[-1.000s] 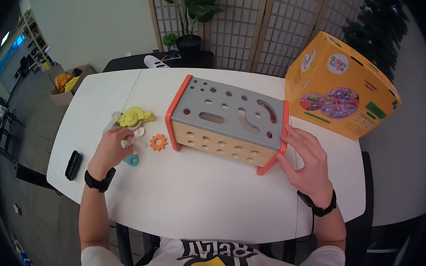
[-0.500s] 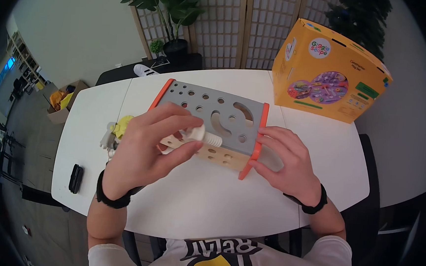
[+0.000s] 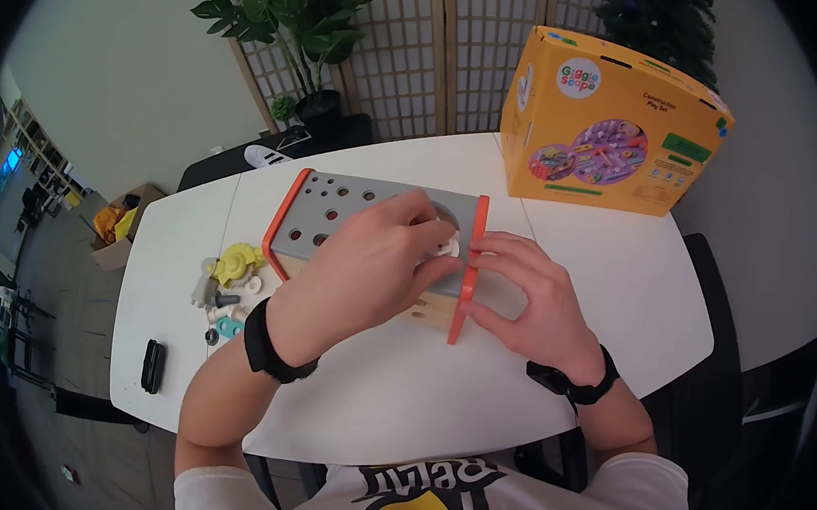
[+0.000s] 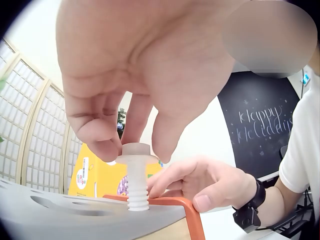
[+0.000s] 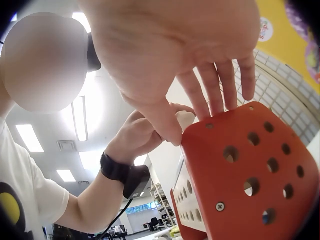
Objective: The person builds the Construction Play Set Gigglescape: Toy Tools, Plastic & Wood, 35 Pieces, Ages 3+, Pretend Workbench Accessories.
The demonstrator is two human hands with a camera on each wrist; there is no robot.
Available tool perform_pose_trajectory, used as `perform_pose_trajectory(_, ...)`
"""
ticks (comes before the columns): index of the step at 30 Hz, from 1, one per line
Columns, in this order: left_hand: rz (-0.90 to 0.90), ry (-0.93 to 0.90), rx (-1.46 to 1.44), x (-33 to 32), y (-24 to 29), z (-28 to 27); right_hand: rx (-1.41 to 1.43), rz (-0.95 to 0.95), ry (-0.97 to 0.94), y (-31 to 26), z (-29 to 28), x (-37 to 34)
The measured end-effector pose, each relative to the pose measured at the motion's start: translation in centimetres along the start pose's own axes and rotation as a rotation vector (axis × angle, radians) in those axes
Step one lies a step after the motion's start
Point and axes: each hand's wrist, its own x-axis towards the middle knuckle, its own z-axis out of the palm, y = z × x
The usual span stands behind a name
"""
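My left hand [image 3: 365, 261] pinches a white toy bolt [image 4: 137, 182] by its head, between thumb and fingers. The bolt stands upright, its threaded tip right at the grey top of a wooden toy workbench [image 3: 321, 213], near the right end. In the head view that hand covers much of the top and most of the bolt. My right hand [image 3: 543, 302] touches the workbench's orange-red end panel [image 5: 235, 175], its extended fingers along the upper edge and its thumb at the front corner.
Left of the workbench lie a yellow toy piece [image 3: 237, 264], a grey piece [image 3: 203, 290], a teal piece [image 3: 229, 327] and small white parts. A black case [image 3: 153, 366] lies near the table's left edge. A large yellow box [image 3: 616, 127] stands at the back right.
My left hand has gone from the loose pieces at the left to the workbench's right end, bringing the white bolt, which has turned from sideways to upright. My right hand stays at the end panel.
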Motion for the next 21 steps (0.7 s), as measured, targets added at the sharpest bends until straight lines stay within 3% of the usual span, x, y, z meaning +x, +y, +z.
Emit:
perform_pose_trajectory(4, -0.031, -0.09, 0.025, 0.7, 0.1, -0.5, -0.018, -0.026, -0.018, 0.2, -0.3, 0.2)
perform_pose_trajectory(7, 0.174, -0.127, -0.067, 1.3, -1.1, -1.4, -0.026, -0.042, -0.024, 0.5, -0.4, 0.3)
perform_pose_trajectory(10, 0.177, -0.218, -0.154, 1.8, -1.2, -2.3, -0.039, -0.063, -0.039, 0.6, -0.7, 0.4)
perform_pose_trajectory(13, 0.223, -0.066, -0.212, 2.1, -0.7, -2.0, -0.064, -0.111, -0.071, 0.9, -1.0, 0.8)
perform_pose_trajectory(16, 0.073, -0.084, 0.014, 1.7, -0.1, -2.2, -0.05, -0.087, -0.122, 1.0, -1.5, 1.2)
perform_pose_trajectory(19, 0.028, -0.143, 0.154, 1.5, 0.2, -1.5, -0.08, -0.132, -0.14, 1.6, -1.6, 1.5)
perform_pose_trajectory(21, 0.059, -0.167, 0.098, 1.6, -0.1, -1.5, -0.111, -0.173, -0.144, 1.9, -1.7, 1.6)
